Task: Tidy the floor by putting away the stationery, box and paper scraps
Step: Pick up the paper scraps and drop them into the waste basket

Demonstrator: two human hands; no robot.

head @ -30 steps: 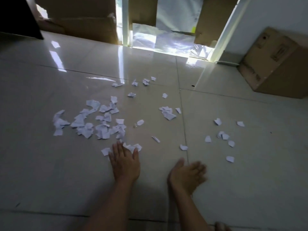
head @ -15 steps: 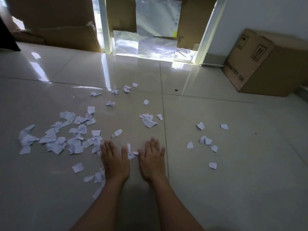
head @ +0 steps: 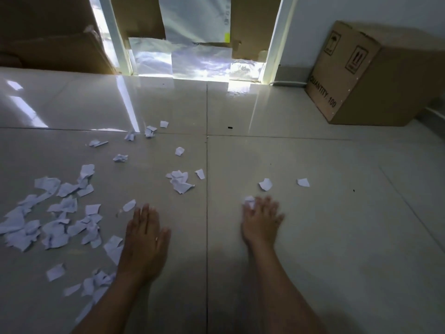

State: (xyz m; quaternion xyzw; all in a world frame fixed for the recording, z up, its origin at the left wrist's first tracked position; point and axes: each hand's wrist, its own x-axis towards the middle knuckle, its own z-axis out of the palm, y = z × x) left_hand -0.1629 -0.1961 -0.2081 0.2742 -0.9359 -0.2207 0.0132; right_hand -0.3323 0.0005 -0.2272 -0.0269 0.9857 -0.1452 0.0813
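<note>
White paper scraps lie scattered over the glossy tiled floor, with the thickest heap [head: 48, 220] at the left and a smaller clump [head: 180, 182] in the middle. My left hand [head: 144, 239] lies flat on the floor, palm down, fingers together, right beside that heap. My right hand [head: 261, 219] rests palm down further right, fingers spread, its fingertips on a small crumpled scrap [head: 249, 201]. Two single scraps [head: 265, 184] [head: 303, 182] lie just beyond it. A brown cardboard box [head: 370, 75] stands at the far right by the wall.
Flattened cardboard sheets [head: 55, 44] lean at the back left. A glass door [head: 197, 44], partly covered with cardboard and plastic film, closes the far side. A white wall [head: 313, 20] runs behind the box. More scraps [head: 96, 285] lie close to my left forearm.
My right hand has swept to the right, away from my left hand, and now lies on a scrap there. My left hand stays near the heap. The camera has shifted right.
</note>
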